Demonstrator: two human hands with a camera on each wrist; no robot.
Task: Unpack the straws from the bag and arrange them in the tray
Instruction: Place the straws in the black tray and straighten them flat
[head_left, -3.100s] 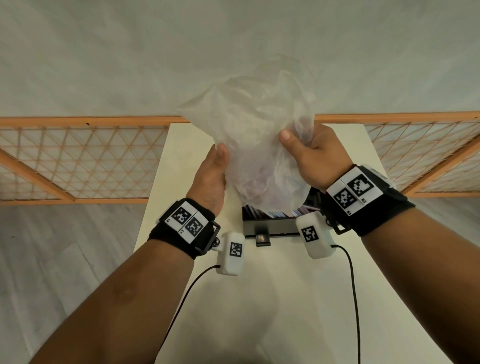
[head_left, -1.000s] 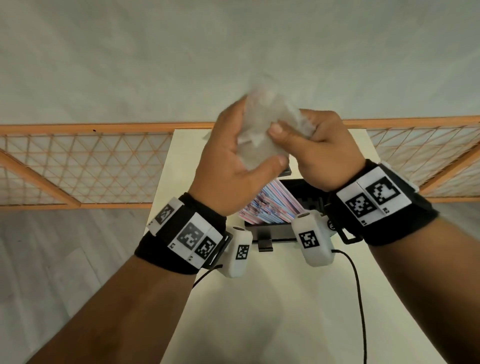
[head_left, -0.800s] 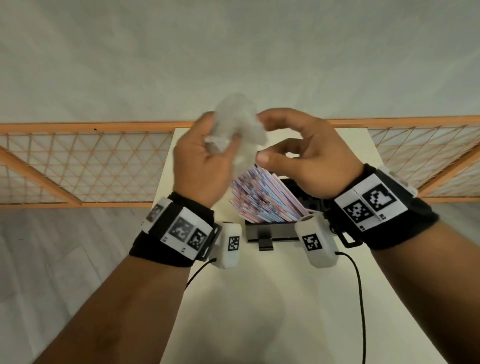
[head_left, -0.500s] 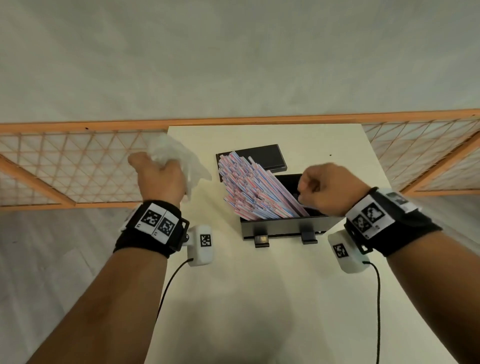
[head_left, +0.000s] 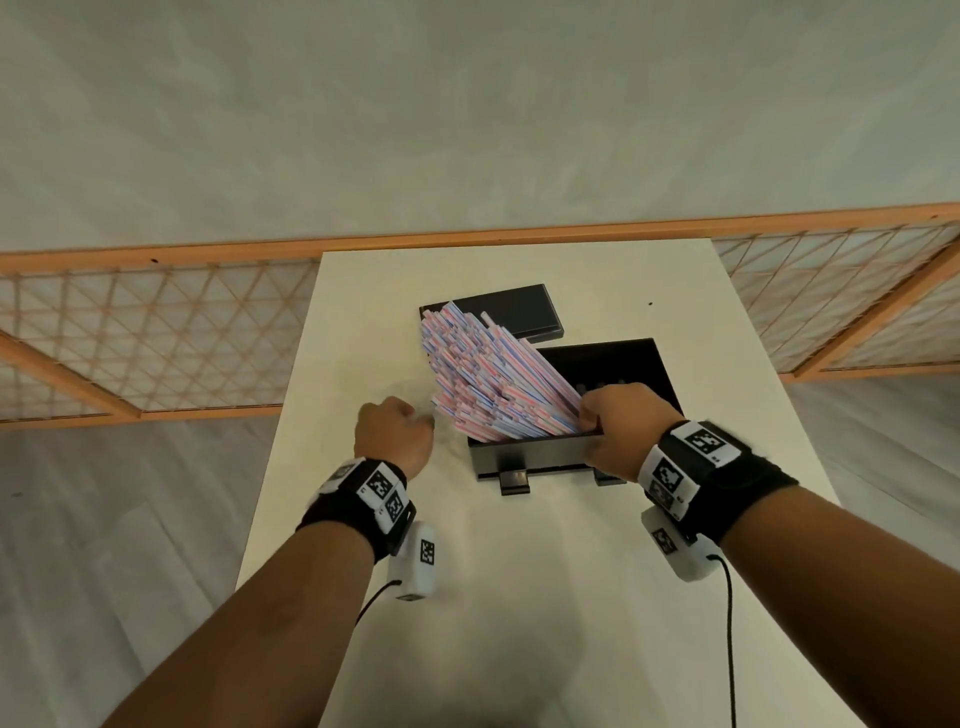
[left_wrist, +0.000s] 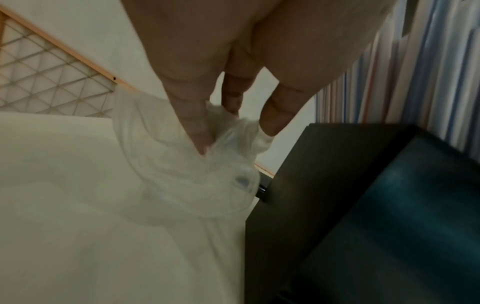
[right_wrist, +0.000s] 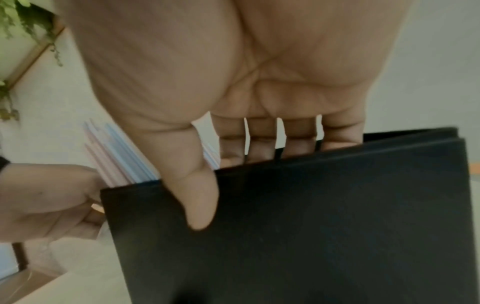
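1. Pink-and-blue striped straws (head_left: 483, 374) stand bundled in the black tray (head_left: 657, 366), leaning hard to the left so their upper ends fan out over its left edge.
2. Right hand (head_left: 621, 431) is clamped on the tray's near wall: in the right wrist view the thumb (right_wrist: 200, 197) presses down the outside face while four fingers (right_wrist: 262, 142) hook over the rim and dip inside, right beside the straws' lower ends.
3. Left hand (head_left: 395, 434) sits on the cream bench (head_left: 519, 597) just left of the tray, fingers curled under.
4. And look at the left wrist view: those fingertips (left_wrist: 197, 127) pinch the crumpled clear plastic bag (left_wrist: 192, 181), which bulges down onto the bench top next to the tray's dark side wall.
5. From the head camera the bag is almost hidden under the hand.
6. Behind the straws, a flat black lid (head_left: 519, 312) lies on the bench, partly covered by the straw tips.
7. Both wrists wear black bands with printed square markers, and white camera pods hang beneath them.
8. Orange-framed lattice panels (head_left: 156, 338) run along either side of the bench's far end.
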